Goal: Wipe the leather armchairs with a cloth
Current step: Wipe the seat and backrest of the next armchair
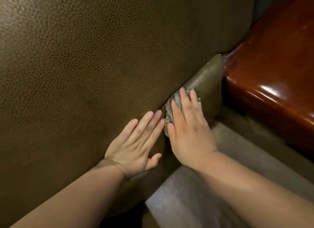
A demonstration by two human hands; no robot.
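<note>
A broad panel of dark olive-brown pebbled leather armchair fills most of the head view, its grain fine and dotted, with a soft sheen toward the upper left. The person's left hand lies flat against this panel, fingers straight and close together, thumb spread toward the lower right; it holds nothing and only presses on the leather. Just beside it, the right hand rests with its fingers extended over a crumpled grey cloth, pushing the cloth into the seam where the large panel meets a narrower rounded leather cushion edge. The fingers lie mostly straight over the cloth rather than curled round it, so the hand presses it down rather than clenching it. The cloth shows only in part, bunched between the index finger and the seam, with a small fold peeking out by the fingertips of the left hand, which nearly touch it. Both bare forearms enter from the bottom of the frame. To the right, a glossy reddish-brown polished wooden surface stands near the cushion edge, catching a bright highlight. Below the right forearm runs a paler greyish-brown leather surface with the same pebbled texture.
</note>
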